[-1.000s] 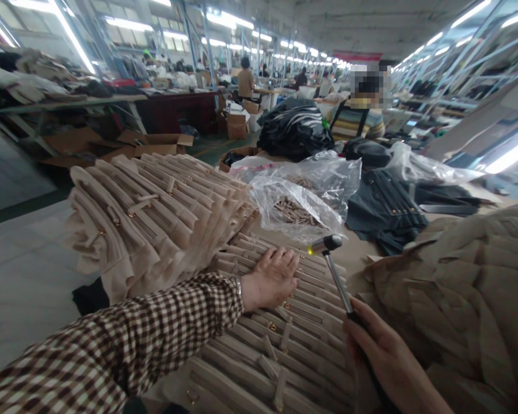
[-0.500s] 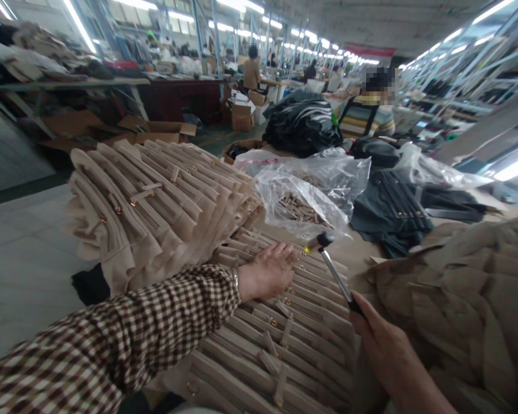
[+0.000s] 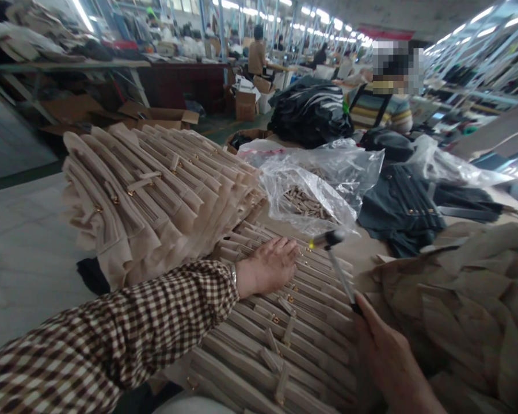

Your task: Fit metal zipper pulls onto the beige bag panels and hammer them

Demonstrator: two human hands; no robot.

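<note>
My left hand lies flat, palm down, on an overlapping row of beige fabric pieces with zippers and small gold-coloured metal fittings. In my right hand is a small hammer, gripped by its dark handle. Its head, dark with a yellow end, hovers over the fabric row just right of my left fingertips. Under my left palm the fabric is hidden. Further left stands a taller stack of similar beige pieces, zippers and gold fittings facing up.
Beyond my hands lies a clear plastic bag of small beige strips. Dark fabric pieces sit right of it. A large beige fabric heap rises at my right. Cardboard boxes stand behind the stack; a person in stripes sits further back.
The camera view has shifted slightly, so the background sits a little further right. The hammer remains raised in my right hand, slightly blurred. My left hand stays flat on the fabric.
</note>
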